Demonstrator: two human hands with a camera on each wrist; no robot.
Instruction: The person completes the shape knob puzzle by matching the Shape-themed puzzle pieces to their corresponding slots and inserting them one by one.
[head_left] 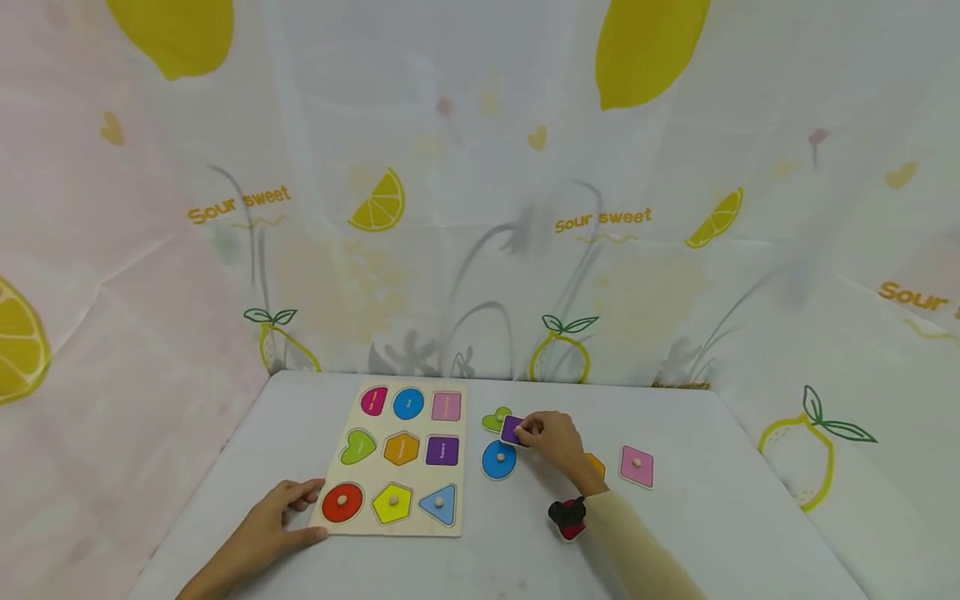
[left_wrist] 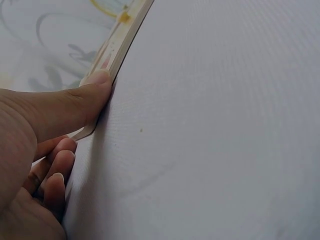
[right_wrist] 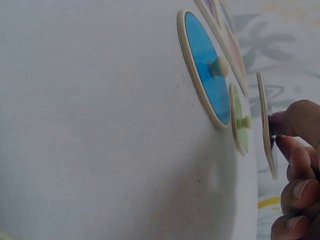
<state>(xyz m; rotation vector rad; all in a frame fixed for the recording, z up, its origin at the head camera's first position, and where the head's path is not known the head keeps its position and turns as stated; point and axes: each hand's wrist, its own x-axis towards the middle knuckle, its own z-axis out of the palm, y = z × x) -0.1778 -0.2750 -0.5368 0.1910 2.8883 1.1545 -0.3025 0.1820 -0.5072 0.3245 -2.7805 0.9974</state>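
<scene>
A wooden shape puzzle board [head_left: 397, 467] lies on the white table. My left hand [head_left: 273, 525] holds its near left corner, the thumb [left_wrist: 75, 107] along the near edge and the fingers [left_wrist: 62, 165] curled by the left side. My right hand [head_left: 558, 442] pinches the knob of a purple square puzzle piece [head_left: 512, 430], seen edge-on in the right wrist view, raised off the table. Below it lie a green heart piece [head_left: 493, 419], partly covered, and a blue circle piece [head_left: 498, 460]. Red circle [head_left: 342, 502], yellow pentagon [head_left: 392, 503] and blue triangle [head_left: 439, 505] pieces sit in the board's near row.
Right of the board lie a pink piece [head_left: 637, 466], an orange piece [head_left: 596, 465] partly behind the right arm, and a red piece [head_left: 572, 530] mostly hidden under the dark wrist camera [head_left: 567, 510]. A lemon-printed cloth [head_left: 465, 275] stands behind the table [head_left: 525, 567].
</scene>
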